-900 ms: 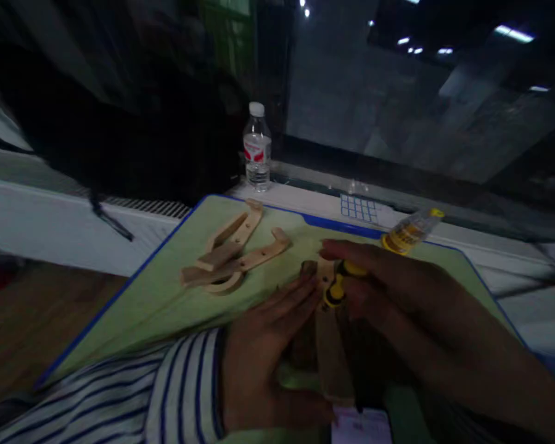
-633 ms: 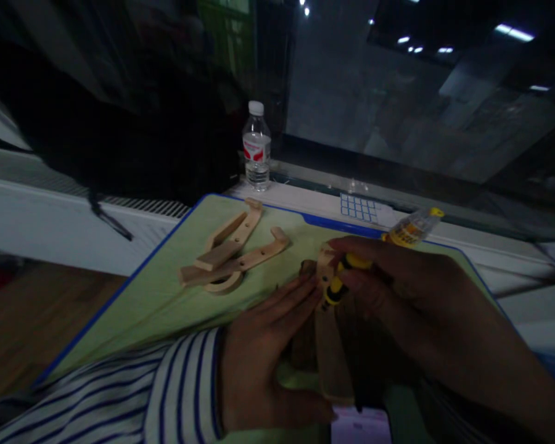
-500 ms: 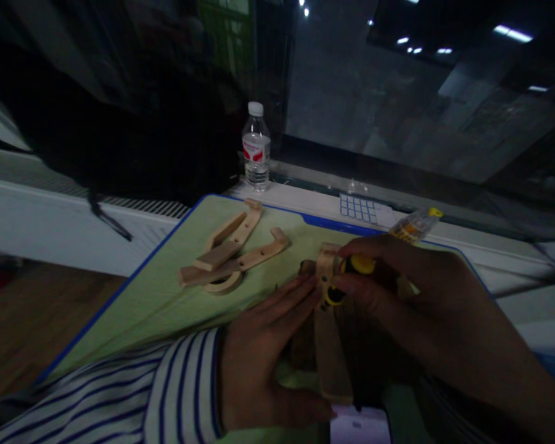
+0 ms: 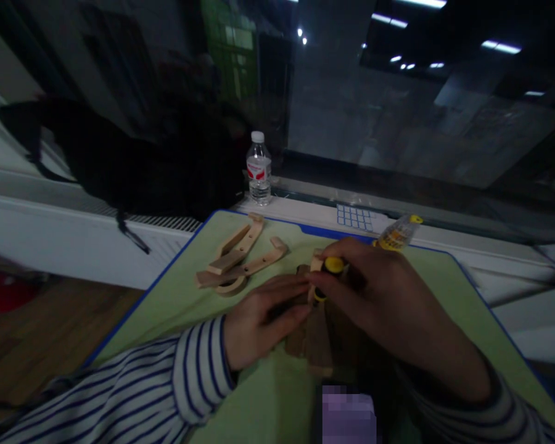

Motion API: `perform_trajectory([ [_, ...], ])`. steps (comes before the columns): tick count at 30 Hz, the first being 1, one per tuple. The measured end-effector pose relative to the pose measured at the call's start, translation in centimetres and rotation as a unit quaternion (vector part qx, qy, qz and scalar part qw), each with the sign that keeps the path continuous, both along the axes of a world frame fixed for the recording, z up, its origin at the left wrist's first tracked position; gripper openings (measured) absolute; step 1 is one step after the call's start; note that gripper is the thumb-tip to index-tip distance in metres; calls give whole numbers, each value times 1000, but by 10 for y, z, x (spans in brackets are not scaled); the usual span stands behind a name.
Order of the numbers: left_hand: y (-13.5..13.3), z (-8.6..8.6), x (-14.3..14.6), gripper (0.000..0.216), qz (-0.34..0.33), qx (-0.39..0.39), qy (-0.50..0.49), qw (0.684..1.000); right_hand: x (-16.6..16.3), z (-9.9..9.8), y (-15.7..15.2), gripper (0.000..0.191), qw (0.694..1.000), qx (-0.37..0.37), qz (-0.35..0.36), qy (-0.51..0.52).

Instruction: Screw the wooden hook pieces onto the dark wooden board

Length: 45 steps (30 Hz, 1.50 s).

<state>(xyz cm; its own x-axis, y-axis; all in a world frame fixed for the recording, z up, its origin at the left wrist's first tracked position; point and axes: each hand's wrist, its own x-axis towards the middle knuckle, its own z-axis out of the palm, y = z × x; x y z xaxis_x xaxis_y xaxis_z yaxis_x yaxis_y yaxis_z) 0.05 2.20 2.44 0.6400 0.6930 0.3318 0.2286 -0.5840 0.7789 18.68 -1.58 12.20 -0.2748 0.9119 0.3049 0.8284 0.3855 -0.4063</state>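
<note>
A curved wooden piece with a bent upper end lies over a brown block in front of me. My left hand presses its fingers and thumb against the left side of the wooden piece, near its upper part. My right hand pinches a short yellow-and-black screwdriver between thumb and fingers, close over the wooden piece. The tool's tip and its contact with the wood are hidden. To the left lie similar wooden pieces with dark holes, stacked on a wooden ring.
The green table has a blue rim. A phone is at the near edge. Behind stand a water bottle and a clear yellow-capped container, beside a blue-gridded sheet. A dark bag rests on the left sill.
My left thumb has come up from the wooden piece's lower end towards its upper part. My right hand keeps its pinch on the screwdriver. The view has shifted slightly.
</note>
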Motion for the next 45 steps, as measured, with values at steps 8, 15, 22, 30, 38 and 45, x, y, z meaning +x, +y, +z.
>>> perform_trajectory([
  [8, 15, 47, 13, 25, 16, -18, 53, 998, -4, 0, -1, 25, 1000, 3, -16, -22],
  [15, 18, 43, 16, 24, 26, -23, 36, 999, -4, -4, 5, 29, 999, -1, -39, -17],
  [22, 25, 39, 19, 20, 2, -44, 8, 999, 2, 3, -4, 32, 999, -5, 6, 35],
  [30, 26, 37, 18, 26, -43, -46, 30, 998, 5, 3, -3, 23, 998, 5, 36, 45],
  [38, 29, 36, 15, 23, -115, -50, 41, 991, 4, 3, -4, 15, 1000, 23, 6, -18],
  [45, 24, 33, 19, 22, -19, 18, 13, 1000, 3, 6, -6, 15, 1000, 13, 8, -12],
])
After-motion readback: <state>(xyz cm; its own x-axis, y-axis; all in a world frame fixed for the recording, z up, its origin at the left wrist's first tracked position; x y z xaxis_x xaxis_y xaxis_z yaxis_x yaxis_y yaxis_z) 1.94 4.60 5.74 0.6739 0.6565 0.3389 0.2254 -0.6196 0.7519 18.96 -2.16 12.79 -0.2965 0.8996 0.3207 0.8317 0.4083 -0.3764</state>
